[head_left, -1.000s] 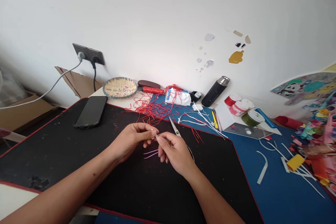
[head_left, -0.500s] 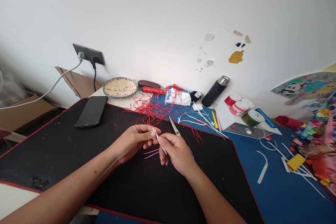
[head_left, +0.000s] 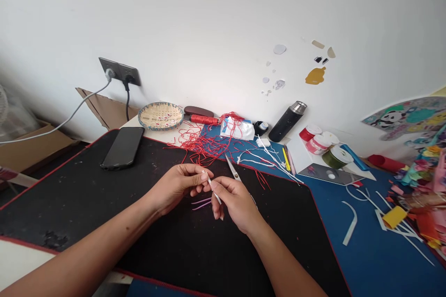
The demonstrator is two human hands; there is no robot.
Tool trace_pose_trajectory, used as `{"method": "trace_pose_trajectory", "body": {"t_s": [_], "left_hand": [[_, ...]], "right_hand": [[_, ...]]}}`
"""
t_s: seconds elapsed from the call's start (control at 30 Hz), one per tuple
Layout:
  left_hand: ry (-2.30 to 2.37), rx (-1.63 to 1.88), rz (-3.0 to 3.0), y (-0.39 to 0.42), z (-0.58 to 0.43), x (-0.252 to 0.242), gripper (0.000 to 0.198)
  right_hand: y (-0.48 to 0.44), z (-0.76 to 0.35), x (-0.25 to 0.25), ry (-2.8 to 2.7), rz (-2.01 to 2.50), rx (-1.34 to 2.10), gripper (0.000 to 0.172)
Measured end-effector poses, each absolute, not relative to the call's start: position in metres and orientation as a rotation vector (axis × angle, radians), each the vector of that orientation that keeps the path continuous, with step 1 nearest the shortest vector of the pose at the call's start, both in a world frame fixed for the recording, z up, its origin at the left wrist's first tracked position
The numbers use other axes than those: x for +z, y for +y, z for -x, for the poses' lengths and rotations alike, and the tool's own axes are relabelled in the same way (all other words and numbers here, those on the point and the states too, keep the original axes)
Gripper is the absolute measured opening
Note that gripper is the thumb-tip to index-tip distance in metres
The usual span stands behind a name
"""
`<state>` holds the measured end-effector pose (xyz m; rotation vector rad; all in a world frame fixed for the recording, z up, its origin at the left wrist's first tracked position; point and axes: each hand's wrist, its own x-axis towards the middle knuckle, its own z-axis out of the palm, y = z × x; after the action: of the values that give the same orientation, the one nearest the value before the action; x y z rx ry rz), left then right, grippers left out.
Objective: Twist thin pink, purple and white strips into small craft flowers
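Note:
A thin white strip (head_left: 216, 195) slants between my hands over the black mat (head_left: 209, 250). The thumb and fingers of my left hand (head_left: 179, 186) pinch its upper end. Lower down, my right hand (head_left: 232, 200) grips the same strip between thumb and forefinger. Purple strands (head_left: 202, 204) lie on the mat below my left hand and run under the fingers. Behind my right hand are scissors (head_left: 232, 168), their handles mostly hidden by it.
Red cords (head_left: 205, 146) lie tangled behind the hands. A phone (head_left: 123, 147) rests at the left, near a woven basket (head_left: 160, 117). A black flask (head_left: 287, 121), ribbon spools (head_left: 322, 144) and white strips (head_left: 350, 222) are towards the right.
The whole view has shifted very slightly. Both hands keep nearly the same pose and still hold the white strip.

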<state>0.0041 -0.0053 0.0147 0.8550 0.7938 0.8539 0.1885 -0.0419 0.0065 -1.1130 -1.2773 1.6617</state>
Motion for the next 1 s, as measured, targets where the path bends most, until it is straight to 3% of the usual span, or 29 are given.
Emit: {"method": "trace_pose_trajectory", "body": {"t_s": [1.0], "left_hand": [[0.759, 0.899, -0.781, -0.0074, -0.0048, 0.0099, 0.033]], "right_hand": [[-0.0440, -0.1861, 0.0092, -1.234, 1.060, 1.636, 0.035]]}}
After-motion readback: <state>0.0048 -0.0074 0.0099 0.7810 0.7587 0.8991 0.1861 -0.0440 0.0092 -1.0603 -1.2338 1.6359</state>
